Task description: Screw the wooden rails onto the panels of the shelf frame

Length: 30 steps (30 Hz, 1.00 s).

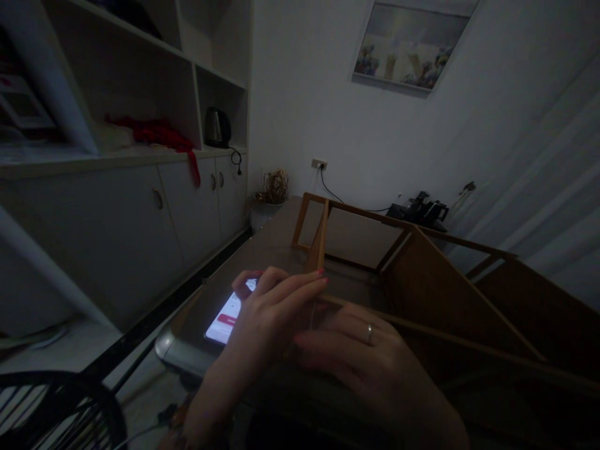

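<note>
My left hand (272, 306) reaches over the near end of a wooden frame (356, 259) lying on the dark table. Two of its fingers stretch out side by side toward an upright slat; the outer fingers bend beside a lit phone (225, 320). Its thumb is hidden. My right hand (370, 356), with a ring on one finger, is close by on the right, over the near rail. Its fingers curl in toward the left palm and are slightly blurred. A thin, faint edge shows between the hands, but what it belongs to is unclear.
The table (276, 240) has a rounded near corner. A black chair (60, 400) stands at lower left. White cabinets (103, 231) line the left side, with a kettle (217, 127) and red cloth (159, 132) above. Black appliances (422, 209) sit behind the frame.
</note>
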### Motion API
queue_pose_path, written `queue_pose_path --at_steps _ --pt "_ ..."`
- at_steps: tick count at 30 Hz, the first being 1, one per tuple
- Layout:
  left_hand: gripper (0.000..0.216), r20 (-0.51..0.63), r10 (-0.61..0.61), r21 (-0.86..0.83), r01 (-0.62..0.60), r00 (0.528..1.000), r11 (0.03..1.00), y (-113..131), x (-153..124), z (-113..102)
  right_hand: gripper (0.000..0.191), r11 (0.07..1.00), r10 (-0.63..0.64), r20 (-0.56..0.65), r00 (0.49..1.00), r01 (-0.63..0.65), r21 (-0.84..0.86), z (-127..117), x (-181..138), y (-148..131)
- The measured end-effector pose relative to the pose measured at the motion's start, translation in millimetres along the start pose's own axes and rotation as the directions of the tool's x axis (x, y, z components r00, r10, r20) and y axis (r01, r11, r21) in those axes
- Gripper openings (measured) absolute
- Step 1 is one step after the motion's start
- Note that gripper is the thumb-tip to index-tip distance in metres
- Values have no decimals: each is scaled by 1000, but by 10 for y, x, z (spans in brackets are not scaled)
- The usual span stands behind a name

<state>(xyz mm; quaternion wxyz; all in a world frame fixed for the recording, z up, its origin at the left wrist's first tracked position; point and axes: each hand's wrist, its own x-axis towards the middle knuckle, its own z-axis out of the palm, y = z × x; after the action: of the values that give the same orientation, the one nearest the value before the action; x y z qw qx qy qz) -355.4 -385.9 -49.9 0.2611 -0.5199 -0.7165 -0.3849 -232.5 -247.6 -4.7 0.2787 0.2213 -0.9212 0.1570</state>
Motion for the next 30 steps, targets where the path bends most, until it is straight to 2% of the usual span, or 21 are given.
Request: queue_pose_path --at_steps 2,5,14,22,26,30 --pt "32 -7 0 -6 0 1000 1000 -3 -6 -3 8 993 -60 -70 996 53 -105 25 53 -25" --pt "31 7 -2 -9 2 1000 1000 1 -18 -15 8 973 -153 -171 973 118 -198 92 75 -40" --pt "37 20 -11 26 11 1000 1000 8 -22 -22 12 946 -313 -246 917 277 -169 251 83 58" --pt "42 44 -1 -7 1 999 1000 -30 -53 -3 11 924 -358 -297 885 290 -248 295 78 79" --pt "42 49 -16 5 16 999 1000 -15 -53 -5 10 939 -265 -283 922 180 -293 309 16 2" --pt "44 52 -21 -3 21 998 1000 -13 -49 -7 13 938 -233 -265 936 145 -315 294 -20 -47"
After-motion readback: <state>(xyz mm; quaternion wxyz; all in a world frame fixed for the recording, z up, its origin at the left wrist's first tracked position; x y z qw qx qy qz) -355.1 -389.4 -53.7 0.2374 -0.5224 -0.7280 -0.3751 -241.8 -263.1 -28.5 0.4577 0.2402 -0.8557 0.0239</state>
